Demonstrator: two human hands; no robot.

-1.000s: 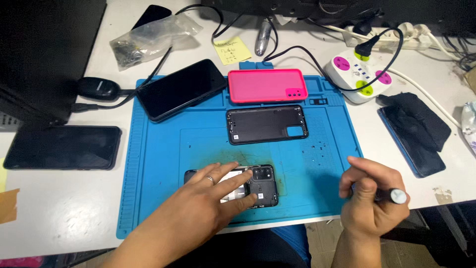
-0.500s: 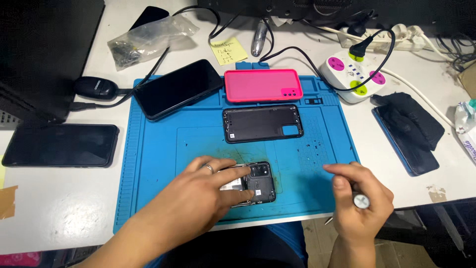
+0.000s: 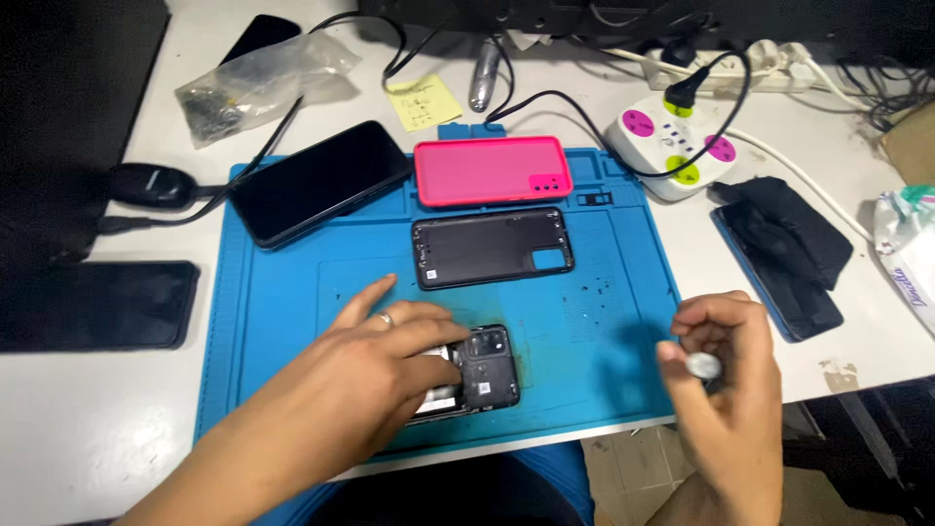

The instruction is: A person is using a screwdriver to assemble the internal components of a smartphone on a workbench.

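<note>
**Hands at an opened phone on a blue repair mat**

Left hand [image 3: 390,365] lies flat, fingers spread, pressing down on the opened phone [image 3: 477,375], which sits under its fingertips near the front edge of the blue silicone mat [image 3: 282,321]. That phone, its back off and its dark inner plate and camera block bare, looks light, stiff and fragile; I judge it safest held by its long side edges, away from the exposed board. Right hand [image 3: 726,375], out to the right of the phone and just past the mat's edge, is closed around a small tool with a round silvery cap [image 3: 703,365] (probably a precision screwdriver, though its tip is hidden).

Beyond the left hand's fingertips lies a black plastic back frame [image 3: 492,248], thin and likely flexible, and beyond that a glossy pink phone case [image 3: 492,170]. Farther up and left rests a smooth, dark-screened phone [image 3: 317,185]. Up from the right hand stands a white rounded power strip [image 3: 672,146]; nearer it lies a crumpled black cloth [image 3: 789,239].
</note>
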